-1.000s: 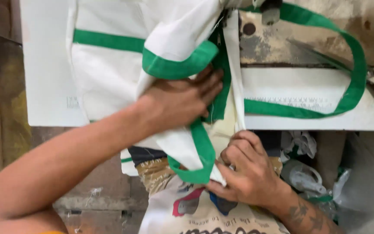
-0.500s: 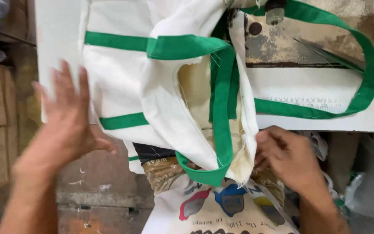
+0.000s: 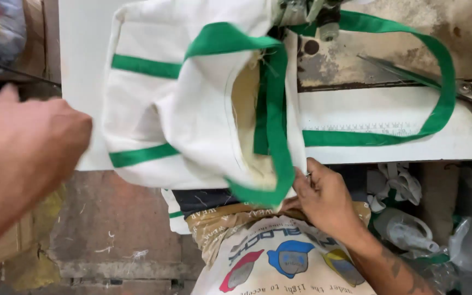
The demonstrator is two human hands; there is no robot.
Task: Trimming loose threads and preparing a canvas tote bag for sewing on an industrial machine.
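The left hand [image 3: 28,145] has drawn off to the frame's left, loosely curled, empty. The right hand [image 3: 326,199] pinches the white bag [image 3: 192,114] by its green-bound rim at centre, draped over the counter [image 3: 389,123] edge. Soft, light cloth; the stitched rim seems the firmest hold.

A white table [image 3: 83,82] fills the upper part of the view, its near edge running across the middle. Toward the upper right its top gives way to a worn, rust-stained metal plate [image 3: 389,49], and part of a sewing machine [image 3: 307,13] shows at the top edge. Scissors [image 3: 465,90] lie at the right. Below the table is a grey concrete floor [image 3: 110,218], scuffed and dusty, with a raised step [image 3: 110,267]. A brown board [image 3: 6,246], perhaps cardboard, leans at the lower left. Plastic bags and cloth scraps [image 3: 405,218] crowd the lower right. The light is even and soft.
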